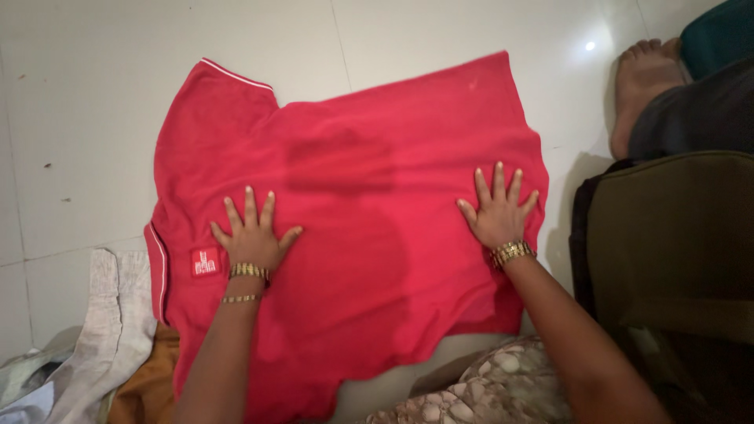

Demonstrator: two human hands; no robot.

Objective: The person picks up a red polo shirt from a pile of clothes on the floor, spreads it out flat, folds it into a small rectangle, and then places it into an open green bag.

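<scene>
I see the white tiled floor (94, 102) filling most of the view, glossy, with a bright glare spot at the upper right. Spread flat on it is a red polo shirt (353, 220), lying sideways, its white-trimmed sleeve cuff toward the upper left and its white-edged collar at the left edge; a small red-and-white patch sits near that collar. A darker shadow falls across the middle of the cloth.

At the right edge lies a dark olive bag or cushion (667, 235); I cannot tell which. Above it a bare foot (640, 82) of someone else rests on the floor beside dark cloth.

At the lower left is a heap of clothes (110, 345), pale grey and mustard, just touching the shirt's edge.

My left hand (253, 235) is pressed flat on the shirt, fingers splayed wide, holding nothing, just right of the patch. My right hand (497, 213) is also flat and spread wide, near the shirt's right edge. Both wrists wear gold bangles (512, 251).
</scene>
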